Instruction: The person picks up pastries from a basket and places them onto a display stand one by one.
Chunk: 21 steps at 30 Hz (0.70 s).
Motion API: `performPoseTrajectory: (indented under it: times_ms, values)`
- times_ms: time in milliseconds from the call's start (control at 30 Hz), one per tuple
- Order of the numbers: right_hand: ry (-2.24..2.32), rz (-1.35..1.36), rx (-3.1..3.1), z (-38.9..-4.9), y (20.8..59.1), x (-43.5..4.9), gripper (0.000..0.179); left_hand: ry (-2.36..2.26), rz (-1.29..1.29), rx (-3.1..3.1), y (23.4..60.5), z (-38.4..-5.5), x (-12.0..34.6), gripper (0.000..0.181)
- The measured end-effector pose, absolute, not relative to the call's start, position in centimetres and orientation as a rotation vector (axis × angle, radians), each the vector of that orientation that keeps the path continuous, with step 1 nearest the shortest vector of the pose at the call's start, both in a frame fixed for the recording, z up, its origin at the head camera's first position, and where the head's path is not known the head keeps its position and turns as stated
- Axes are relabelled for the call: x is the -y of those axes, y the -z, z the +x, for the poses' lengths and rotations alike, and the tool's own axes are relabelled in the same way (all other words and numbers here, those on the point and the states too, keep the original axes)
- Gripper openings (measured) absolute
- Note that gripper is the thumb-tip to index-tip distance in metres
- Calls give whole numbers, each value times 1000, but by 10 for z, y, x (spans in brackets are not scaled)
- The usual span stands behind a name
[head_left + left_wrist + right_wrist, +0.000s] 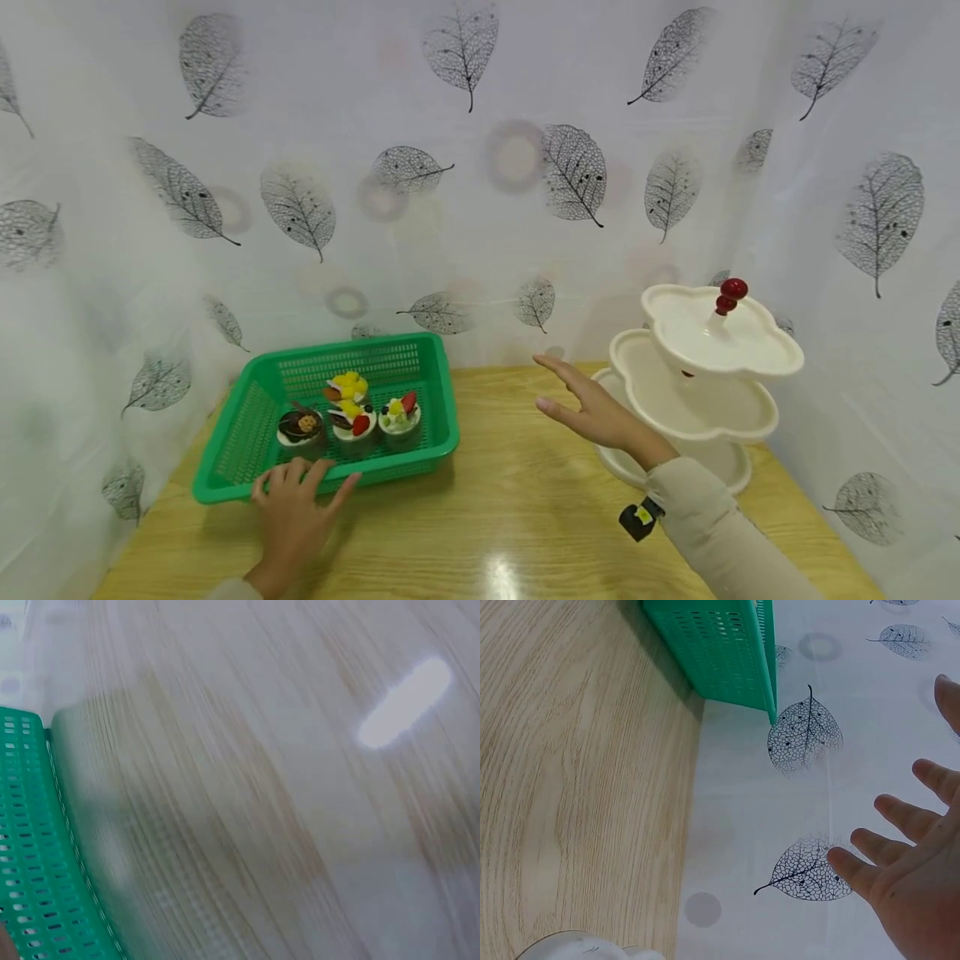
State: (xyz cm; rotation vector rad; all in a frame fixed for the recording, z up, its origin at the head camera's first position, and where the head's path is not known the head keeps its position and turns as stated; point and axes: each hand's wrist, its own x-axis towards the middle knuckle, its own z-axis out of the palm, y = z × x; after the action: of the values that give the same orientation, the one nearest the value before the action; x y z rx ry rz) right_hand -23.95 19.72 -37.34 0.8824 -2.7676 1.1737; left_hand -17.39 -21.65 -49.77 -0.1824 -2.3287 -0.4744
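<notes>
A green plastic basket [447, 421] stands at the left of the table. Inside it are several small dessert cups, among them a chocolate-topped cup [302, 425] and a fruit-topped cup [400, 419]. My left hand [291, 508] is at the basket's front rim, fingers spread and loosely bent, fingertips overlapping the rim in the head view. Raised over the table, my right hand [596, 412] has its fingers extended and holds nothing. Just beyond it on the right rises a cream three-tier stand [697, 400] with scalloped plates and a red knob [732, 290] on top.
The wooden table [480, 517] runs between basket and stand. Behind it hangs a white curtain [480, 225] printed with leaves, close to the backs of both. A small black device [639, 519] sits at my right wrist.
</notes>
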Motion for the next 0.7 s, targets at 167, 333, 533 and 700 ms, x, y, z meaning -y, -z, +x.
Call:
performPoseTrajectory:
  times_ms: [167,333,533,700]
  values:
    - [-1173,873,2775,-240,374,-200,64,495,-197,2343,500,-175,188,37]
    - [-1160,875,2763,-240,375,-206,66,489,-236,2324,502,-175,162,38]
    - [-1222,884,2721,-239,377,-213,71,507,-298,2309,503,-177,133,37]
    - [-1245,831,2702,-238,380,-217,74,507,-324,2346,500,-176,110,38]
